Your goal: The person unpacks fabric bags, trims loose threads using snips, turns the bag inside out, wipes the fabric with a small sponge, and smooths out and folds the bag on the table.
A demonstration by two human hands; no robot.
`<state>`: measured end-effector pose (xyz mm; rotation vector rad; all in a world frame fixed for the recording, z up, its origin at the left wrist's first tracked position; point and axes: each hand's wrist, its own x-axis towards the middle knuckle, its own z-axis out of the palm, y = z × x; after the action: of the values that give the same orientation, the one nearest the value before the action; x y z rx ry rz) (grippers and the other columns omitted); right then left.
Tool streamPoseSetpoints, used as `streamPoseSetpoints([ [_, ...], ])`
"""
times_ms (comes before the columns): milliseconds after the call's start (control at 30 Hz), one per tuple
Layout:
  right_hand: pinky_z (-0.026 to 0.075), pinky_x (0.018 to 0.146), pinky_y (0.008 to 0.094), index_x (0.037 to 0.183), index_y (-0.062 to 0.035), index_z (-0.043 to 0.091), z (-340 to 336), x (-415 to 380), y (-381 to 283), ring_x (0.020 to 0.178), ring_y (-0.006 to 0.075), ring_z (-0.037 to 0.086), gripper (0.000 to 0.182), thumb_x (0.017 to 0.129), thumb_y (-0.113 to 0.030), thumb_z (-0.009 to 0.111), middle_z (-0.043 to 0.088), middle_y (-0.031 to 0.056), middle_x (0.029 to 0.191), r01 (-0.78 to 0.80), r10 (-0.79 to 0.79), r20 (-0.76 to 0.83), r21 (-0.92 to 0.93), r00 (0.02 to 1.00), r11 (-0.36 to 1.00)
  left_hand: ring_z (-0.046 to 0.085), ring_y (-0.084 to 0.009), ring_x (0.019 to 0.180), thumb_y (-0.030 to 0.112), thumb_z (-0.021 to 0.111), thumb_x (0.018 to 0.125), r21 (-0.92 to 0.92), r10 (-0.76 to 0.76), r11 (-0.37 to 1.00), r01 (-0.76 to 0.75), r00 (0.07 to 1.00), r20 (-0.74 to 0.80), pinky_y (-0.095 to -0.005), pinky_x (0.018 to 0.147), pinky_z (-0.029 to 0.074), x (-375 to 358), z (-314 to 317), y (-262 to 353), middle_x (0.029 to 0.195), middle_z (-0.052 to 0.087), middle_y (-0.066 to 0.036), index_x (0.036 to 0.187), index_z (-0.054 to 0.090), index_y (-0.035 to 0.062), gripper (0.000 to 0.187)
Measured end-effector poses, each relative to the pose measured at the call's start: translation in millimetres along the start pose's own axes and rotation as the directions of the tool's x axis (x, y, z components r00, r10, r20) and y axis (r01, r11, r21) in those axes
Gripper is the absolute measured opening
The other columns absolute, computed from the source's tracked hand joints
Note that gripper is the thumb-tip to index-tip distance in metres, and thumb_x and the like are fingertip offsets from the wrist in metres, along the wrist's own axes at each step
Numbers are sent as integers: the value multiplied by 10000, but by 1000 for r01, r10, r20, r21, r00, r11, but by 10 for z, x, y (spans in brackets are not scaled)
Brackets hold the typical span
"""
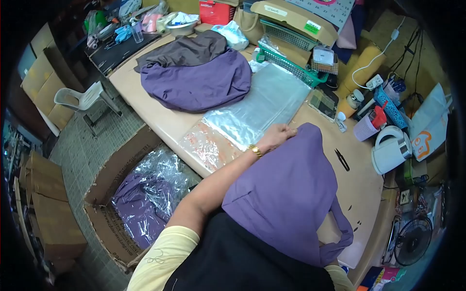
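Observation:
My left hand [277,138] grips the top edge of a purple cloth piece [286,189], its fingers closed on the fabric. The cloth hangs over my lap and the table's front edge, with a loop of it at the right. My right hand is hidden behind the cloth. Beyond my left hand lie clear plastic sheets [262,97] and a crinkled clear bag [206,145]. Farther back, a bunched purple garment [199,85] rests beside a dark grey one [189,48]. Black thread snips [342,160] lie right of the cloth.
A cardboard box [116,179] at the left holds plastic-wrapped purple cloth [145,208]. Along the table's right side stand a white kettle [391,150], a pink basket [365,128] and a green basket [291,65]. A grey chair [87,99] stands on the floor.

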<state>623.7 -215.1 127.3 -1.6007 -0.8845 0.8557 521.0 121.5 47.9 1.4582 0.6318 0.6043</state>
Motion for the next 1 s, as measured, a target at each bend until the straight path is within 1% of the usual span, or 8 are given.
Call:
streamPoseSetpoints([
  [100,483,1025,398,1261,-20,633,-29,-40,5,1158,269,624,325,993,-196,579,659,134,1263,-7,7,-7,-8,1000,1000,588,-145,660,325,756,895,113,122,987,-118,992,-24,-355,626,492,185,239,-344,720,663,-84,857,671,-5,343],
  [367,481,1029,400,1264,-18,632,-60,-220,58,1159,274,624,330,995,-201,577,659,138,1261,-25,24,-43,-15,999,1000,673,-265,766,235,709,885,135,50,990,-37,995,-89,-412,710,521,131,354,-383,773,689,-175,829,642,1,250],
  [500,480,1031,401,1266,-17,631,-87,-242,41,1160,277,624,333,995,-204,576,659,140,1260,-8,7,-67,-16,998,1000,674,-322,889,48,532,907,397,175,914,-85,964,-198,-396,821,521,-119,197,50,960,693,-189,1140,593,26,243],
  [533,479,1032,402,1266,-17,630,-75,-229,40,1160,278,623,334,996,-205,576,659,141,1260,-3,2,-75,-17,997,1000,661,-290,961,27,544,905,374,325,893,-250,934,-150,-388,848,520,-210,37,189,1127,642,-179,1218,557,32,314],
  [633,479,1033,403,1268,-16,630,-84,-145,-43,1161,280,623,336,996,-207,576,659,142,1259,20,-20,-89,-2,996,1000,565,-305,1231,-48,578,850,213,652,720,-661,749,117,-416,989,492,-698,-350,906,1507,421,-177,1430,477,96,606],
  [800,477,1036,404,1270,-15,628,-17,180,-192,1162,283,623,340,997,-211,574,659,145,1258,88,-85,-91,30,992,996,418,-366,1414,24,673,811,218,758,418,-882,471,451,-485,1120,398,-1349,-126,1808,1556,373,-195,1439,550,94,644],
  [867,477,1037,405,1271,-15,628,34,387,-272,1162,285,623,341,997,-212,574,660,146,1258,136,-131,-91,49,987,989,437,-368,1416,148,716,807,205,829,92,-974,189,526,-511,1139,374,-1446,61,2076,1457,513,-195,1131,718,62,335],
  [1000,475,1039,406,1272,-14,627,70,931,-421,1163,287,622,344,998,-215,573,660,148,1257,229,-218,-139,70,966,971,622,-334,1217,198,734,787,188,831,-191,-963,-57,553,-515,1107,418,-1264,428,2293,1219,692,-107,805,627,111,140],
])
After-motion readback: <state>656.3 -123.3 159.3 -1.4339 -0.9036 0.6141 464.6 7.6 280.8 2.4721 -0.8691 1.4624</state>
